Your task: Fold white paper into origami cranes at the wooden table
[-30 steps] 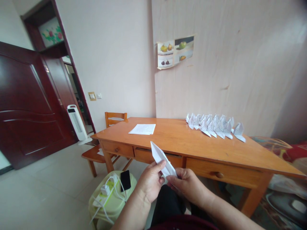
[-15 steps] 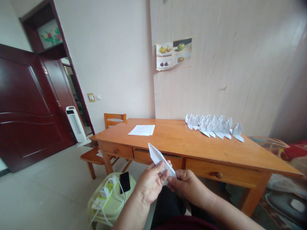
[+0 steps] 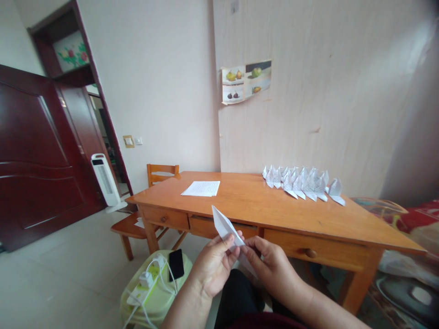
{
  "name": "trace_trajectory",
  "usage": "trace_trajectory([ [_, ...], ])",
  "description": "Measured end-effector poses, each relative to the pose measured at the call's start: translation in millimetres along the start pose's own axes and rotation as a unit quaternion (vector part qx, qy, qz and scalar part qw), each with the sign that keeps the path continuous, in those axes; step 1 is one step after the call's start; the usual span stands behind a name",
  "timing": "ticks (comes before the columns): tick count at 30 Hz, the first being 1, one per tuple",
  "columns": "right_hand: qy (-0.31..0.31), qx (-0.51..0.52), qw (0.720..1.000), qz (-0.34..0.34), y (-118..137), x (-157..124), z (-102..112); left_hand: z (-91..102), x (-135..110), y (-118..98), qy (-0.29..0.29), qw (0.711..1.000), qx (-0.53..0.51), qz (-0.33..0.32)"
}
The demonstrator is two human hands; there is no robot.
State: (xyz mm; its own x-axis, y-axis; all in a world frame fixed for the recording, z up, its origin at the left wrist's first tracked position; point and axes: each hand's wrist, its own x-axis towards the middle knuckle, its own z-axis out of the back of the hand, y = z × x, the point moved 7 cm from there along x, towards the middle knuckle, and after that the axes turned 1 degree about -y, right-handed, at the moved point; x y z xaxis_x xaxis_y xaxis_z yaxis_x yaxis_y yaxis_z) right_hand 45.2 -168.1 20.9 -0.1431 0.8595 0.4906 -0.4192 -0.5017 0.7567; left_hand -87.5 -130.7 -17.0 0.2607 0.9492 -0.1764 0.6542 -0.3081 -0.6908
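A folded piece of white paper (image 3: pixel 224 225) is held above my lap, its pointed end aimed up and to the left. My left hand (image 3: pixel 215 263) pinches it around the middle, thumb on the near face. My right hand (image 3: pixel 269 260) grips its lower right part between thumb and fingers, and a flap shows below that hand. Some of the lower folds are hidden by my fingers. On the right of the wooden table (image 3: pixel 240 201) several folded paper figures (image 3: pixel 305 183) stand in rows. A stack of lined paper sheets (image 3: pixel 200 188) lies on the table's left half.
A stool with a pale green cover (image 3: pixel 156 292) stands low on the left, carrying a power strip (image 3: pixel 146 283) with white cables and a black phone (image 3: pixel 176 265). A wooden chair (image 3: pixel 163 173) is behind the table's left end. Drawer fronts (image 3: pixel 315 246) face my knees.
My right hand has shifted its grip up along the paper, and a flap now hangs down below it. My left hand keeps its pinch. The view has tilted up slightly.
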Motion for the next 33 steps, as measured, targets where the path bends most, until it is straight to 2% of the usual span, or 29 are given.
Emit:
trace_trajectory([
  [7, -0.004, -0.074, 0.996, 0.057, 3.8, -1.6, -1.5, 0.6, 1.7, 2.4, 0.007, 1.000, -0.009, 0.004],
  [12, 0.009, -0.060, 0.998, 0.016, -6.0, -3.4, -2.4, 4.1, 2.3, 4.5, 0.012, 0.999, 0.024, -0.020],
  [16, -0.025, -0.006, 0.999, -0.031, -10.4, -5.0, 6.9, 3.5, 0.6, 3.4, 0.028, 0.996, 0.064, -0.055],
  [20, -0.069, 0.039, 0.996, -0.030, -6.1, -0.4, 16.3, -6.1, -5.5, 4.9, 0.073, 0.989, 0.112, -0.067],
  [24, -0.039, 0.081, 0.995, -0.043, -10.3, 6.0, 10.1, -17.9, -12.7, 8.7, 0.113, 0.977, 0.168, -0.064],
  [29, -0.005, 0.145, 0.988, -0.054, -13.9, 8.2, 4.8, -21.1, -17.0, 10.5, 0.102, 0.961, 0.247, -0.071],
  [33, 0.024, 0.229, 0.969, -0.090, -13.1, 5.8, 2.3, -24.3, -18.8, 12.8, 0.111, 0.951, 0.278, -0.077],
])
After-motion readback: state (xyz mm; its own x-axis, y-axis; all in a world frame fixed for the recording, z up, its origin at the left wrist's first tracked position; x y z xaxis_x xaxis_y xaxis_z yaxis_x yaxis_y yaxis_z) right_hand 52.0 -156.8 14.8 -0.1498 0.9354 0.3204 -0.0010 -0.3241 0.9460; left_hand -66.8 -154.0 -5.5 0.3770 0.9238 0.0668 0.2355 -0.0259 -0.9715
